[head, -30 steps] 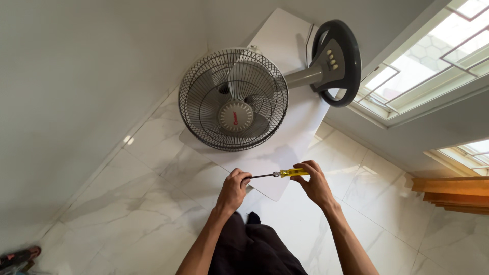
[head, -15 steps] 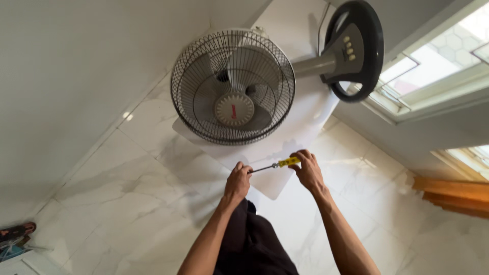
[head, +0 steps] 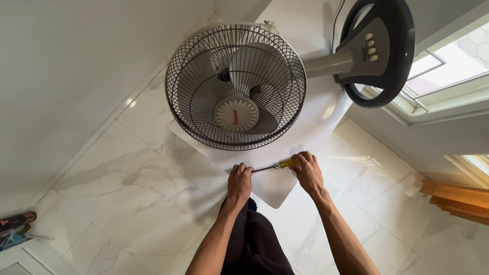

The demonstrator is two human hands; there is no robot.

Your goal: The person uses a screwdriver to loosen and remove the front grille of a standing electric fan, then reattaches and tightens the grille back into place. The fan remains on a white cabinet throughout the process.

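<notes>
Right fingers (head: 303, 159): curled round the yellow handle of the screwdriver (head: 279, 165), clenched, knuckles up.
Left fingers (head: 239, 169): folded over the bare metal tip end, so the tip itself is hidden inside the left hand (head: 239, 184).
Right hand (head: 308, 174): level with the left, the two well apart, the shaft bridging the gap.
Screwdriver: held crosswise above the white sheet (head: 275, 191), just below the fan (head: 237, 87), touching neither from what shows.
Slip risk: my read is that the tip sits against the left palm; a hard push from the right could drive it into the skin.
Drop risk: if either grip loosens, the tool would likely fall onto the sheet or the tiled floor (head: 127, 178); it could mark the tile or roll off.
Fan: lying on its side on the sheet, grille (head: 193, 76) facing up at the camera, pale blades behind the wires, stem running to the round dark base (head: 392, 66).
Fan risk: resting on a curved cage, it looks free to rock; a knock from the hands could roll it, and the wires could bend under a leaning weight.
Sheet risk: thin and loose on smooth tile, it may slide underfoot or let small parts skate away.
Edges: wooden planks (head: 453, 196) lie at right, and a tool (head: 15, 224) at far left, both well apart from the hands.
</notes>
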